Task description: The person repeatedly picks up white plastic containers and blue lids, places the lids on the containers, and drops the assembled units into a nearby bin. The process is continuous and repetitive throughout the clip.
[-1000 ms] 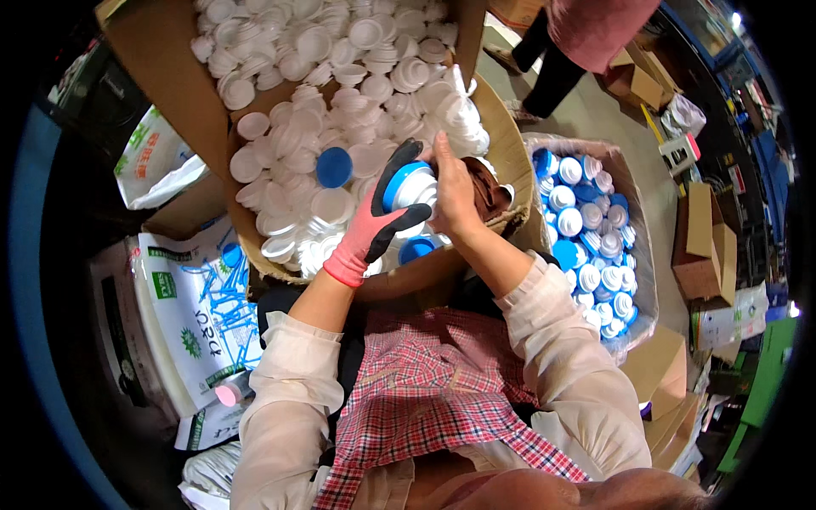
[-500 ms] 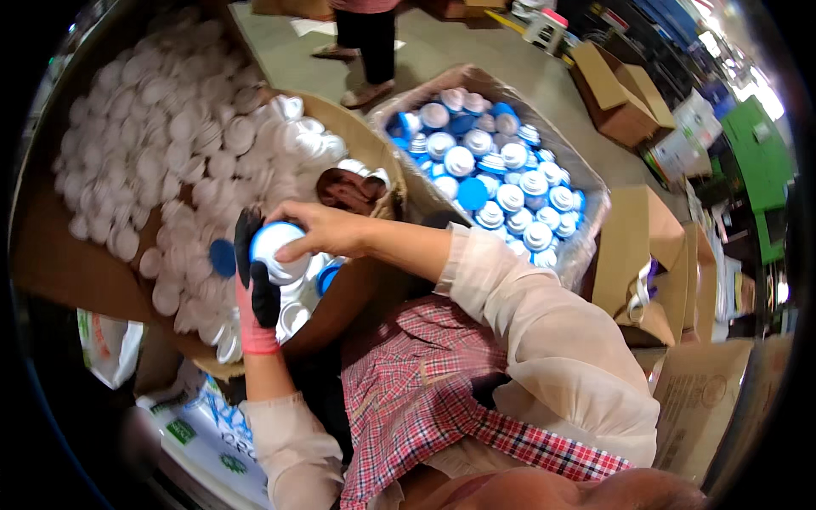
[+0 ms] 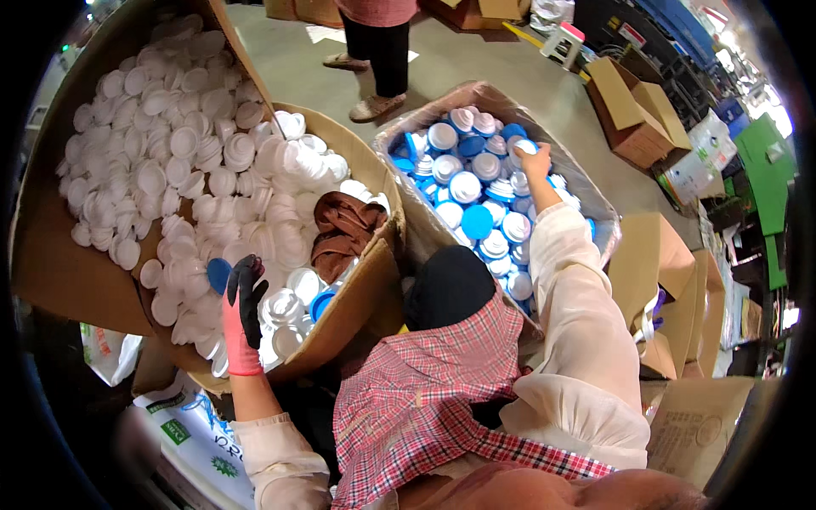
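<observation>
Pink and black, the gloved left hand (image 3: 239, 319) is now alone at the white caps (image 3: 183, 140) of the large carton (image 3: 361, 306). Its fingers are slightly bent, with nothing seen between them; a blue disc (image 3: 218, 274) is just beside. The bare right hand (image 3: 536, 161) has moved to the plastic-lined box (image 3: 607, 225), near its far right side. Its fingers are pinching a blue-and-white cap (image 3: 524, 148) above the heaped blue-and-white pieces (image 3: 464, 187); whether it already touches them, I cannot tell. Half a second ago, both hands held such a cap together over the carton. The brown cloth (image 3: 344, 231), then partly behind the right forearm, now shows more fully.
</observation>
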The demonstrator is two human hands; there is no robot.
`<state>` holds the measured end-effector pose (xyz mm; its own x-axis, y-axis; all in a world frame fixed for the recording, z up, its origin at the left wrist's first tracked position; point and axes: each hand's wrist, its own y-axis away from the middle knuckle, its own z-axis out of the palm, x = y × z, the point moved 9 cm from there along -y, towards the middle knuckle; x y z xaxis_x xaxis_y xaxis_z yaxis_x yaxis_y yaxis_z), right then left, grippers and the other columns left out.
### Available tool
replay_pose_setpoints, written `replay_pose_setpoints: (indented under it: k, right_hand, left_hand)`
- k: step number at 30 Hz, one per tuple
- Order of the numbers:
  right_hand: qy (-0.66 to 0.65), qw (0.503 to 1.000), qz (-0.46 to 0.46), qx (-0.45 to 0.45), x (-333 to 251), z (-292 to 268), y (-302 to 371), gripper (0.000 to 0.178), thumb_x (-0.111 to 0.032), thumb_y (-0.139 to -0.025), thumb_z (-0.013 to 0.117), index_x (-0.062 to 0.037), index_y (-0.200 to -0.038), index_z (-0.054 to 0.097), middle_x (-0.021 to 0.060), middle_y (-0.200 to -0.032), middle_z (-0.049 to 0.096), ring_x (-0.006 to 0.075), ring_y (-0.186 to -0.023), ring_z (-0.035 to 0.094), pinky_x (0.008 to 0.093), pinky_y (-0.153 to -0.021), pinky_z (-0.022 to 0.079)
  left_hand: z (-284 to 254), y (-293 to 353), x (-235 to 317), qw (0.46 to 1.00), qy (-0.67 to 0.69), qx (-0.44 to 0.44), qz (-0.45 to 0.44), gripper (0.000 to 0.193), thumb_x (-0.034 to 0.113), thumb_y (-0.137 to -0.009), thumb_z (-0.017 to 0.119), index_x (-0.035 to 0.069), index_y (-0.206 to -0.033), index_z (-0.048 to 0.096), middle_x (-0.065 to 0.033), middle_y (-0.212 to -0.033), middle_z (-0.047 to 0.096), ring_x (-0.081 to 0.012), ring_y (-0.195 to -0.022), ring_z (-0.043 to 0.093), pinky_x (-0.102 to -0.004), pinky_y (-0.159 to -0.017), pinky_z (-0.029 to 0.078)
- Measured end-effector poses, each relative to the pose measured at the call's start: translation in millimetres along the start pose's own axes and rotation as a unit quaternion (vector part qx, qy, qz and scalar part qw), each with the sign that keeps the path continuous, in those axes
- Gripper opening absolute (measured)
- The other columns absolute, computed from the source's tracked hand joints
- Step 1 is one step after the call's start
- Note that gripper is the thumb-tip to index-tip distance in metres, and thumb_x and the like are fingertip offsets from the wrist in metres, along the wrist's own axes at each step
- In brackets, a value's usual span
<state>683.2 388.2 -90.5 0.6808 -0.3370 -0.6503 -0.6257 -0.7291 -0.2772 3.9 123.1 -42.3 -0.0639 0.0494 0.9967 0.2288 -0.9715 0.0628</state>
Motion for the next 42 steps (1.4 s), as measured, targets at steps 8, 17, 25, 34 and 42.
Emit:
replay_pose_setpoints:
  k: [8, 17, 25, 34, 42]
  right_hand:
    - [0.112, 0.983, -0.127, -0.070, 14, 73, -49, 0.052, -0.040, -0.074, 0.076, -0.0060, -0.111, 0.064, 0.0203, -0.113, 0.065, 0.0401, -0.106, 0.061, 0.0452, -0.090, 0.048]
    - [-0.116, 0.820, -0.483, -0.285, -259, 71, 169, 0.020, -0.010, -0.082, 0.064, -0.0040, -0.101, 0.065, 0.0153, -0.102, 0.064, 0.0338, -0.098, 0.060, 0.0390, -0.086, 0.048]
    - [-0.149, 0.688, -0.477, -0.526, -430, 119, 528, 0.030, -0.020, -0.081, 0.070, -0.0007, -0.103, 0.062, 0.0196, -0.095, 0.066, 0.0323, -0.085, 0.066, 0.0380, -0.076, 0.052]
    - [-0.216, 0.649, -0.329, -0.651, -459, 167, 559, 0.043, -0.013, -0.077, 0.075, 0.0003, -0.115, 0.060, 0.0118, -0.087, 0.067, 0.0199, -0.070, 0.065, 0.0323, -0.059, 0.052]
    - [-0.344, 0.519, -0.182, -0.761, -448, 34, 527, 0.038, -0.017, -0.089, 0.068, 0.0001, -0.121, 0.056, 0.0059, -0.087, 0.064, 0.0119, -0.072, 0.062, 0.0262, -0.063, 0.052]
  left_hand:
    - [-33, -7, -12, 0.997, 0.051, 0.062, -0.005, 0.040, 0.029, -0.099, 0.048, 0.003, -0.128, 0.053, -0.0103, -0.126, 0.057, -0.0208, -0.115, 0.058, -0.0371, -0.095, 0.048]
    - [-108, 17, 30, 0.934, 0.239, 0.249, 0.097, 0.038, 0.023, -0.098, 0.048, 0.001, -0.128, 0.050, -0.0174, -0.127, 0.055, -0.0302, -0.118, 0.055, -0.0430, -0.099, 0.047]
    - [-151, 34, 20, 0.888, 0.316, 0.313, 0.117, 0.030, 0.026, -0.090, 0.063, 0.005, -0.112, 0.062, -0.0064, -0.104, 0.064, -0.0175, -0.094, 0.061, -0.0329, -0.082, 0.050]
    - [-162, 50, 31, 0.944, -0.018, 0.327, 0.043, 0.060, 0.039, -0.088, 0.065, 0.000, -0.130, 0.049, -0.0170, -0.121, 0.059, -0.0247, -0.111, 0.056, -0.0334, -0.095, 0.043]
    - [-88, 48, 35, 0.955, 0.285, 0.079, 0.021, 0.048, 0.016, -0.085, 0.072, -0.001, -0.125, 0.053, -0.0146, -0.114, 0.060, -0.0247, -0.100, 0.063, -0.0402, -0.072, 0.061]
